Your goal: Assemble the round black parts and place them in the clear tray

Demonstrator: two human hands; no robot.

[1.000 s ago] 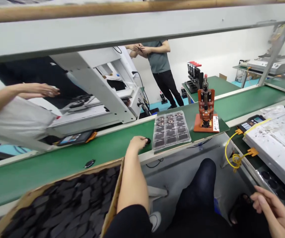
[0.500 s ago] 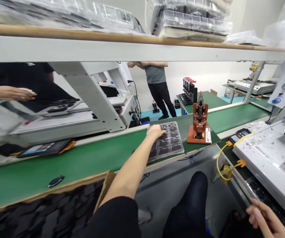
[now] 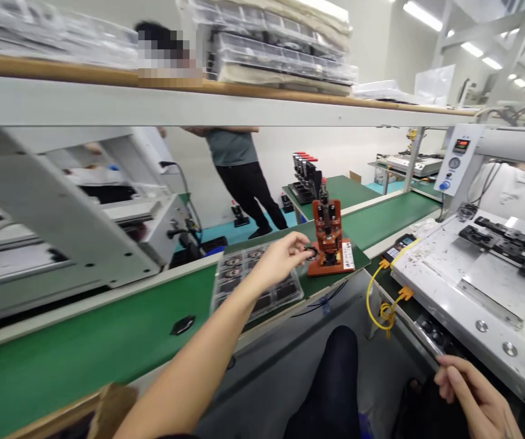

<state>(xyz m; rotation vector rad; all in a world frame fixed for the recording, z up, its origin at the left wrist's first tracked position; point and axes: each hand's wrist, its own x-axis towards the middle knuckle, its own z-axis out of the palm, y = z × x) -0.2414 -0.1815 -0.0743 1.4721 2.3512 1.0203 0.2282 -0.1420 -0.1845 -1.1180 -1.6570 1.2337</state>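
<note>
My left hand [image 3: 285,257] is pinched on a small dark round part [image 3: 311,251], just left of the orange-red clamp fixture [image 3: 328,235]. Beneath my left forearm lies a clear compartment tray [image 3: 232,277] holding dark square parts, some with round metallic pieces. The fixture stands upright on the green bench, a white label on its base. My right hand [image 3: 470,390] is at the lower right by the edge of the white machine, thumb and fingers pressed together; whatever they may hold is too small to name.
A small black part [image 3: 182,325] lies on the green bench [image 3: 129,341]. The white machine [image 3: 472,274] with yellow cable [image 3: 372,311] fills the right side. An overhead shelf [image 3: 244,110] crosses above. A person [image 3: 239,164] stands behind the bench; a cardboard box [image 3: 111,408] is at lower left.
My left hand has moved from the tray to beside the orange-red fixture, now with the dark part in its fingers. The view has turned right. My right hand remains low at the right.
</note>
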